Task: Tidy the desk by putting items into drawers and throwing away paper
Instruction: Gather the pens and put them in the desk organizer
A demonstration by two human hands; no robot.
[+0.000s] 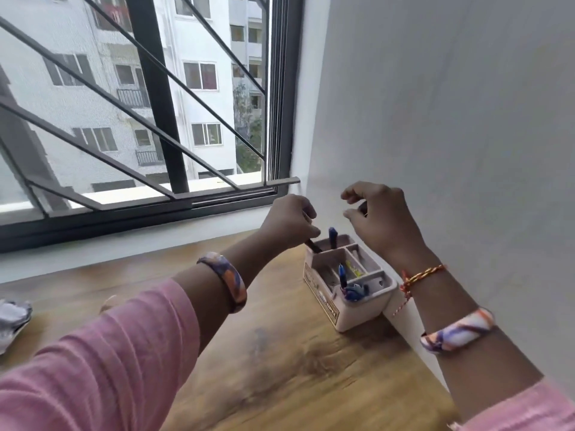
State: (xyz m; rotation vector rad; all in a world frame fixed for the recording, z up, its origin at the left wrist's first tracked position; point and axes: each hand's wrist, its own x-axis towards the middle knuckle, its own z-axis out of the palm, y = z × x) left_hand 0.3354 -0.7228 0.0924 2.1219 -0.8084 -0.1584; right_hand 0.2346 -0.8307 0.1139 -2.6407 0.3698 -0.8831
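A pale pink desk organiser (357,309) with several compartments stands on the wooden desk (280,368) against the right wall. My left hand (287,220) grips a dark pen (313,246) whose tip dips into the organiser's far-left compartment. A blue pen (333,236) stands upright in the back compartment, and another blue pen (342,273) leans in the middle one. My right hand (381,217) hovers above the organiser's far side with fingers loosely curled. Something small and dark shows by its fingers; I cannot tell whether it holds it.
A barred window (140,119) with a white sill runs along the desk's far edge. A grey wall (451,135) closes the right side. A crumpled white item (12,318) lies at the desk's left edge. A small pale object (109,303) sits beside my left sleeve.
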